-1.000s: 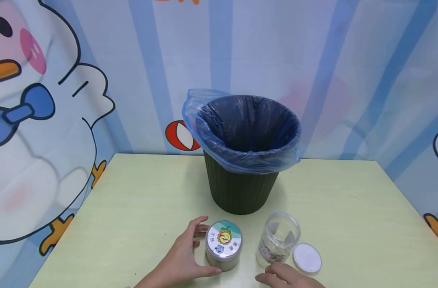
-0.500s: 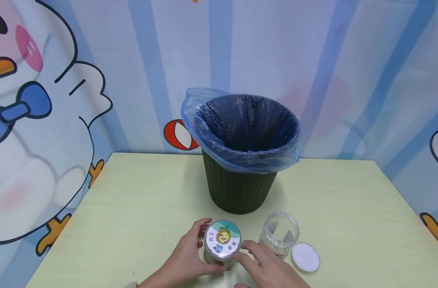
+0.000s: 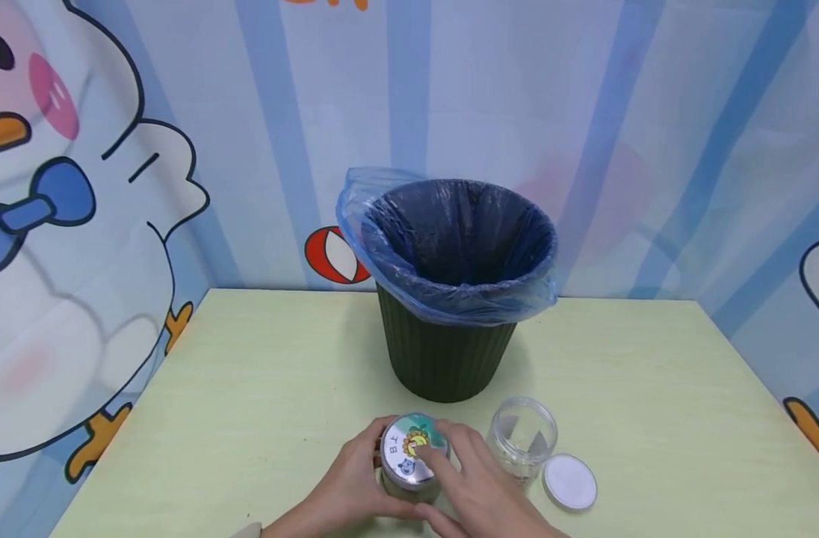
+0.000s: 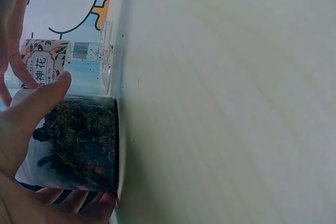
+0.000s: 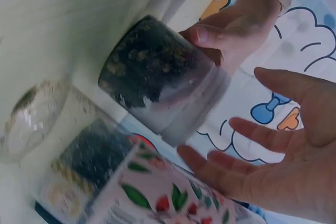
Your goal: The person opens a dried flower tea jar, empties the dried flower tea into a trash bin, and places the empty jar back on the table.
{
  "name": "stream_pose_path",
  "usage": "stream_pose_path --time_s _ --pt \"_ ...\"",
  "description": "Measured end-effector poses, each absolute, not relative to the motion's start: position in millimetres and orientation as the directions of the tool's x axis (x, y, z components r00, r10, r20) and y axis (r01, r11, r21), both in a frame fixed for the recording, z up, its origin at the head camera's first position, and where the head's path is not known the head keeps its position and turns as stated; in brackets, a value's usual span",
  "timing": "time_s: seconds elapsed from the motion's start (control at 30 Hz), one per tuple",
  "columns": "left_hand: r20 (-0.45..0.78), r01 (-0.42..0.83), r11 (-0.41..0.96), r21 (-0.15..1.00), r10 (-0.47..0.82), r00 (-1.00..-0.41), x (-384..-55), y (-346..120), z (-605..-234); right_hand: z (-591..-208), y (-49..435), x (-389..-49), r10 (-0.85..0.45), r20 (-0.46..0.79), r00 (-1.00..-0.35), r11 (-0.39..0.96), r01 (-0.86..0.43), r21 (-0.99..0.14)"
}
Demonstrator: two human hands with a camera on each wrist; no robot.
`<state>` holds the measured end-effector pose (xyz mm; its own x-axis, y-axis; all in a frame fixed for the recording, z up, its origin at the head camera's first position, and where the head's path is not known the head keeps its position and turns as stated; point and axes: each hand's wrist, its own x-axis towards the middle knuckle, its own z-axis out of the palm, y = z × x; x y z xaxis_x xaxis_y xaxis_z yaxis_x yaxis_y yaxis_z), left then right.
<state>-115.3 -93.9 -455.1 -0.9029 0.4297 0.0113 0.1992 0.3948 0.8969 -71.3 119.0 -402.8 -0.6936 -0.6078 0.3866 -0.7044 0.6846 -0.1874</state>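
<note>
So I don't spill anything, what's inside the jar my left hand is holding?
The clear jar shows dark, clumpy material with brownish bits toward its base. The labelled lid blocks the view from above, your left hand covers part of the side, and the core is hidden.

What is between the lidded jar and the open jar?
In the head view, the right hand is between the lidded jar and the open jar.

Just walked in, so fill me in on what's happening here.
A person's left hand grips a jar of dark contents, its printed lid on. The right hand is open at that lid; whether it touches is hard to tell. To the right stands an open clear jar, a white cap beside it. Behind is a lined bin.
</note>
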Motion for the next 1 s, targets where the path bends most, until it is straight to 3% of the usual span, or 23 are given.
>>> stream_pose_path --time_s 0.4,1.0 --pt "0.039 0.238 0.386 0.891 0.458 -0.888 -122 -95 -457 -408 107 -79 -0.561 0.306 -0.769 0.719 -0.636 -0.280" --pt "0.080 0.283 0.378 0.882 0.472 -0.878 -121 -98 -456 -408 97 -89 -0.556 0.199 -0.807 0.748 -0.590 -0.304"
